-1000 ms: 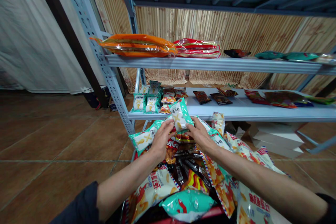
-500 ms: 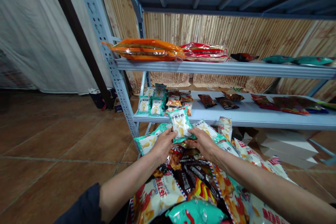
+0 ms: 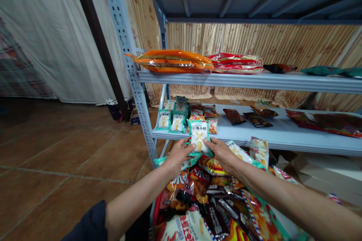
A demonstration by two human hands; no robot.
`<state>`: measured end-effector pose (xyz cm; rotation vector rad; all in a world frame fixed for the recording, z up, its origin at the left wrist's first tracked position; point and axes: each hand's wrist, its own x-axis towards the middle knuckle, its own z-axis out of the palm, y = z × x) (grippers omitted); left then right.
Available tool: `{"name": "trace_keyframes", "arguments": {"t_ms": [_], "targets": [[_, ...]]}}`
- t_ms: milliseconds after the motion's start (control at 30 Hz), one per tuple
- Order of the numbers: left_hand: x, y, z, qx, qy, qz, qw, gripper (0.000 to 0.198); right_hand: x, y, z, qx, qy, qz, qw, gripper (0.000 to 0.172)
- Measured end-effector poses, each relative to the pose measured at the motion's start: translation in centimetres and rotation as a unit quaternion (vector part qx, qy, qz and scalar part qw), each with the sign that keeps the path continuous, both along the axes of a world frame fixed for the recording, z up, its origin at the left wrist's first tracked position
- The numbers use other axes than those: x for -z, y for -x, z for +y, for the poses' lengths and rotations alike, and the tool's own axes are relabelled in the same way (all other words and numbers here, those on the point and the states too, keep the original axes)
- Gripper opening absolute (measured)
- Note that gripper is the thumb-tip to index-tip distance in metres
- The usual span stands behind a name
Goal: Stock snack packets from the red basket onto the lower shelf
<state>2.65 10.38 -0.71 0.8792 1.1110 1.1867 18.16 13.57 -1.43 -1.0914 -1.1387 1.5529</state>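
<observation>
Both my left hand [image 3: 179, 156] and my right hand [image 3: 221, 154] pinch the sides of a teal-and-white snack packet [image 3: 198, 137], holding it upright just in front of the lower shelf's edge. Beneath my forearms lies a heap of mixed snack bags [image 3: 203, 203] in red, white, teal and dark wrappers. Standing on the lower shelf [image 3: 271, 137], just behind the held packet, are several matching teal packets [image 3: 171, 119] and some orange-red packets [image 3: 204, 115].
Dark flat packets lie farther right on the lower shelf. Orange and red bags [image 3: 172, 62] rest on the upper shelf [image 3: 254, 81]. A perforated steel upright [image 3: 127, 41] stands at the left, beside a tiled floor [image 3: 65, 150]. Flattened cardboard [image 3: 319, 175] lies at the right.
Both hands have carried the teal-and-white packet upward and toward the lower shelf's edge. My view has moved closer to the shelves, and the heap sits lower in the picture.
</observation>
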Motion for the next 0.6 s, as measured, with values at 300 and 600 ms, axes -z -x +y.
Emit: {"name": "trace_keyframes", "arguments": {"t_ms": [300,600], "targets": [[0.4,3.1,3.5,-0.043,-0.056,0.083,0.994,0.059,-0.6,3.9,3.8,0.007,-0.007,-0.025,1.000,0.038],[1.7,4.8,6.8,-0.133,-0.224,0.398,0.880,0.070,0.4,7.6,7.0,0.023,-0.018,-0.059,0.998,0.041]]}}
